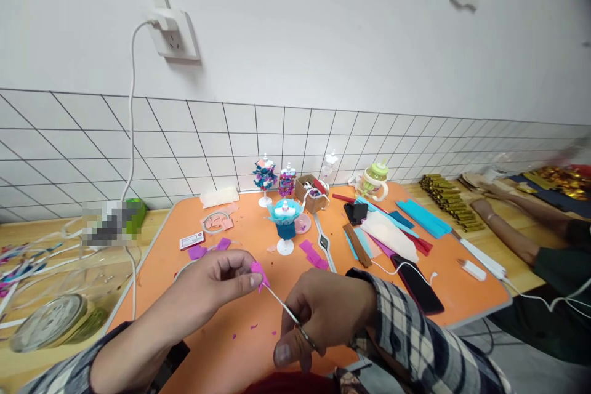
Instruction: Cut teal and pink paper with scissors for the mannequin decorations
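My left hand (226, 280) pinches a small piece of magenta paper (260, 272) between thumb and fingertips, low over the orange table (217, 345). My right hand (318, 311) is closed around a pair of scissors (279, 300), whose thin blades point at the paper and meet its lower edge. Part of the handle is hidden by the fingers. Just beyond my hands a small white dress form (285, 246) stands upright, wearing a blue paper outfit. More magenta paper scraps (313, 255) lie to its right, and purple paper (197, 252) lies to the left.
Two decorated dress forms (265, 181) stand at the back beside a cardboard box (311, 202). Rightward are a green-lidded cup (375, 181), blue paper strips (423, 218) and a dark phone (418, 283). Another person's arm (512, 228) reaches in from the right. A glass jar (55, 323) is at left.
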{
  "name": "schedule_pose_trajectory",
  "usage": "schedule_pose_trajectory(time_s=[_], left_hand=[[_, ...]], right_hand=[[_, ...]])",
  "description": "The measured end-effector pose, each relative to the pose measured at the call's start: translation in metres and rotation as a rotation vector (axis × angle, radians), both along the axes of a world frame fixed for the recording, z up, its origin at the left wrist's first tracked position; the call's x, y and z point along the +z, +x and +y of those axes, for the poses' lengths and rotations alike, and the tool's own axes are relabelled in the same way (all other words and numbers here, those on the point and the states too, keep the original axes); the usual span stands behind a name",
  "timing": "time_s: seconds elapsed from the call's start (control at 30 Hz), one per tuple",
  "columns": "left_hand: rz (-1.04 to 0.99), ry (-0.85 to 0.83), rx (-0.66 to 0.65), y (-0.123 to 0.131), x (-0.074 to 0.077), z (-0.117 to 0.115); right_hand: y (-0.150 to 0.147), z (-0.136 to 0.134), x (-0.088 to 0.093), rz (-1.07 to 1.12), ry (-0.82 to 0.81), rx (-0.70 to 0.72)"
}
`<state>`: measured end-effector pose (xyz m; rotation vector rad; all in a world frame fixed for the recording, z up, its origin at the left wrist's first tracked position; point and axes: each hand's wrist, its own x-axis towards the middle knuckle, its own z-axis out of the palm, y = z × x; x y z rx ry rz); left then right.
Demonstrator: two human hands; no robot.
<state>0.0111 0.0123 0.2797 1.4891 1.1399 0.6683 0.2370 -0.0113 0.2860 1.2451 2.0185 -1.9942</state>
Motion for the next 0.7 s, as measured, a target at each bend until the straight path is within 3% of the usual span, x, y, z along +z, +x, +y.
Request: schedule_pose_trajectory(time_s=[0.37, 0.7], left_hand=[[0.081, 0.048, -0.077, -0.006, -0.004, 0.005], [-0.042, -0.039, -0.118, -0.006, -0.003, 0.008]], right_hand=[[-0.002, -0.002, -0.006, -0.019, 0.025, -0.078], [-0.004, -0.002, -0.014, 0.048, 0.002, -0.073]])
